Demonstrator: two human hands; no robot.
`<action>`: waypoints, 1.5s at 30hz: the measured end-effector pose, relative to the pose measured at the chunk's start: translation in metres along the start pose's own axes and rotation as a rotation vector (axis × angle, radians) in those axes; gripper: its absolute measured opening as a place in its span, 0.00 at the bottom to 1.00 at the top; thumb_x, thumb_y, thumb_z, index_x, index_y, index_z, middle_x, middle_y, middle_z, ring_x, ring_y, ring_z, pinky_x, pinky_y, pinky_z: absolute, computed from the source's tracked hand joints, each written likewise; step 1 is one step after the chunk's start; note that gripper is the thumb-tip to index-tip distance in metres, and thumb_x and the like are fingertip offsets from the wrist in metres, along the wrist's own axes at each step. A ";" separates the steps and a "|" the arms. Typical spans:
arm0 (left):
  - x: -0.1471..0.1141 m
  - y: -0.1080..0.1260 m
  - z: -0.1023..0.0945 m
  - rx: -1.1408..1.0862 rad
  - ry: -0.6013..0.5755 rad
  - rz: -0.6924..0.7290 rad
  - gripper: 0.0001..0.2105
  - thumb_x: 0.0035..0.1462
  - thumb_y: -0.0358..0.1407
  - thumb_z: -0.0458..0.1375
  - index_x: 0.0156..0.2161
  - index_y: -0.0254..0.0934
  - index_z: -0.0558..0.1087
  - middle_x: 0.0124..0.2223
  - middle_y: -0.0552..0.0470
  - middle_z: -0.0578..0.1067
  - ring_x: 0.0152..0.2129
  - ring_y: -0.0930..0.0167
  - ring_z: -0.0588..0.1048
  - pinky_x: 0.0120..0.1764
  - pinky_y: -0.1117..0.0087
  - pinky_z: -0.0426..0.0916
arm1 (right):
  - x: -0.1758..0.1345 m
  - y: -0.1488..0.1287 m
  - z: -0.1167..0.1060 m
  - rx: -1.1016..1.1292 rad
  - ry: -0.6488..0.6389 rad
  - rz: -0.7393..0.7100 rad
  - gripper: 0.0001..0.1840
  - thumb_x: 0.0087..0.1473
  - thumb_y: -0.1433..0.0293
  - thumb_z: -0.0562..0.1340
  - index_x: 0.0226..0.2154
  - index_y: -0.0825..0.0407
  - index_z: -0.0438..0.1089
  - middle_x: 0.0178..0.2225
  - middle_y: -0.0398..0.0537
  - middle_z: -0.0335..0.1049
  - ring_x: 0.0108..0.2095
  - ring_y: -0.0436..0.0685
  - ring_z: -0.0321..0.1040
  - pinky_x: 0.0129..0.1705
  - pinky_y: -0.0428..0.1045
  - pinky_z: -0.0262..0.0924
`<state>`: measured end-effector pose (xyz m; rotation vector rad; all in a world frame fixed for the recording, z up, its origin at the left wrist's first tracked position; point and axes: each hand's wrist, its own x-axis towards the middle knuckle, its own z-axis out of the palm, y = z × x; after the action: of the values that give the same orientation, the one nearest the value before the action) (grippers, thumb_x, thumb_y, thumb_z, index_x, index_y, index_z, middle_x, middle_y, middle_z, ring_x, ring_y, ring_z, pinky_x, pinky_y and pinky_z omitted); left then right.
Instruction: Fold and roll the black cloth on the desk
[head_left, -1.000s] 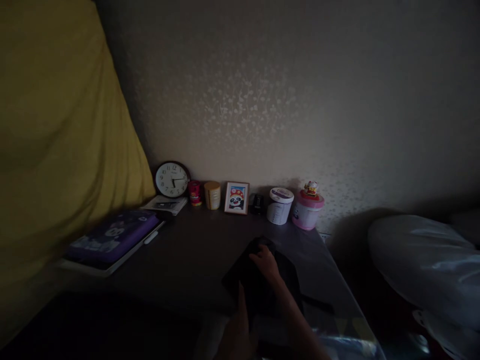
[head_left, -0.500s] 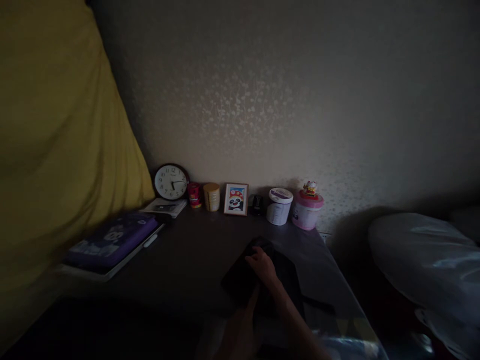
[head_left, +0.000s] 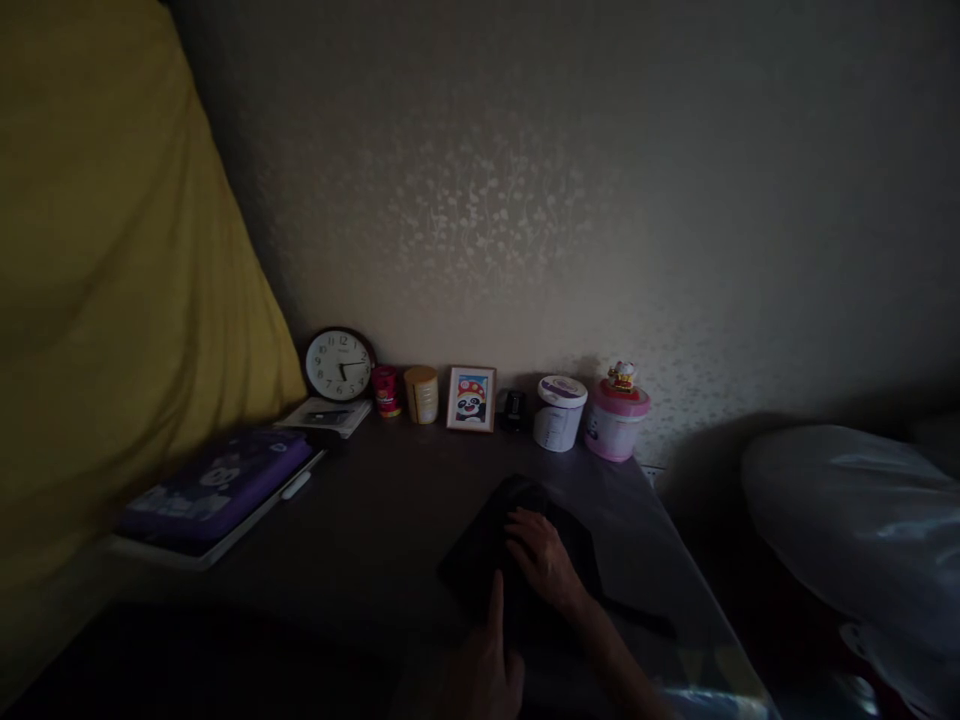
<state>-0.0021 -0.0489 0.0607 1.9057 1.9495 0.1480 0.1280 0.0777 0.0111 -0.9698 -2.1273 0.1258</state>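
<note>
While resting palm-down on the dark flat item (head_left: 480, 545), sits nearer its middle than half a second ago: right hand (head_left: 544, 560) drawn back from the far edge toward the body, fingers spread wide and laid flat, clasping nothing. Left hand (head_left: 484, 670) low at the bottom of the view, shifted slightly, one finger stretched up to the near edge of the item; remaining fingers lost in shadow, so cannot tell whether curled around anything. Dark flat item itself unmoved, lying on the table (head_left: 375, 520) toward its right half, well apart from the row along the wall: clock (head_left: 340, 365), red tin (head_left: 387, 390), yellow jar (head_left: 421, 394), framed panda picture (head_left: 471, 398), white tub (head_left: 559, 412), pink tub (head_left: 616, 420). Purple case (head_left: 217, 485) at far left, beside the yellow fabric (head_left: 112, 300), likewise unchanged. Judged from the flat palm and the backward slide: pressing or smoothing over the surface rather than lifting, with the item not yet raised from the table.
</note>
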 end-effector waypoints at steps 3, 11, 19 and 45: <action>0.002 0.001 0.000 -0.032 -0.026 -0.007 0.33 0.53 0.32 0.47 0.61 0.39 0.36 0.45 0.43 0.73 0.37 0.66 0.74 0.38 0.68 0.63 | 0.013 0.014 0.005 -0.045 -0.025 0.004 0.13 0.55 0.67 0.54 0.42 0.50 0.69 0.48 0.51 0.66 0.53 0.59 0.56 0.54 0.60 0.48; 0.007 -0.001 -0.001 -0.070 -0.091 0.007 0.33 0.54 0.32 0.46 0.61 0.38 0.33 0.42 0.43 0.75 0.36 0.65 0.74 0.38 0.67 0.64 | 0.057 0.045 0.010 -0.242 -0.076 0.170 0.14 0.56 0.68 0.52 0.43 0.48 0.68 0.50 0.49 0.65 0.54 0.59 0.55 0.54 0.60 0.46; 0.015 -0.007 0.013 -0.125 -0.044 0.013 0.36 0.51 0.29 0.48 0.61 0.38 0.33 0.46 0.44 0.72 0.39 0.65 0.72 0.40 0.66 0.64 | 0.035 -0.003 -0.003 -0.070 -0.088 -0.001 0.12 0.56 0.70 0.51 0.35 0.49 0.70 0.38 0.47 0.72 0.47 0.55 0.63 0.53 0.54 0.49; 0.019 -0.023 0.031 -0.151 0.010 0.055 0.31 0.58 0.39 0.42 0.61 0.40 0.30 0.40 0.48 0.75 0.30 0.71 0.74 0.32 0.72 0.62 | -0.060 0.070 -0.030 -0.178 0.186 0.795 0.20 0.51 0.62 0.49 0.40 0.53 0.68 0.40 0.53 0.71 0.41 0.59 0.68 0.41 0.50 0.59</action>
<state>-0.0121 -0.0381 0.0200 1.8640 1.8375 0.3118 0.2155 0.0799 -0.0319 -1.8131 -1.4983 0.2264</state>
